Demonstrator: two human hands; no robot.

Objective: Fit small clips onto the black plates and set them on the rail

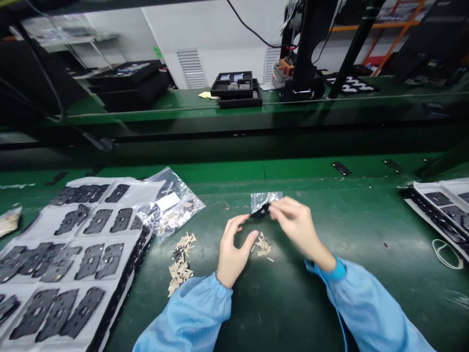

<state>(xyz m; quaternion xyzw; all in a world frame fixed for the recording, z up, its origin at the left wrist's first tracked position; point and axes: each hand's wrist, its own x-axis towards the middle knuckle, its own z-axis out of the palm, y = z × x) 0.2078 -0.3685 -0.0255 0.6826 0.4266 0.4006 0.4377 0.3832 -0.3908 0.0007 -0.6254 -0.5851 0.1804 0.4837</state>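
Midway, flat black part [261,211], right hand [297,226] pinching

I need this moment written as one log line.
right hand: pinches black part | left hand: open, curved beside it | below: beige pieces on green mat | left: tray of black parts

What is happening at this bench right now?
A person in blue sleeves works at a green bench. The right hand pinches a small black part in front of a small clear bag. The left hand, open and curved, reaches to the part's other end. Tan pieces lie under the hands, with a second pile further left. A tray of black parts sits at the far left.
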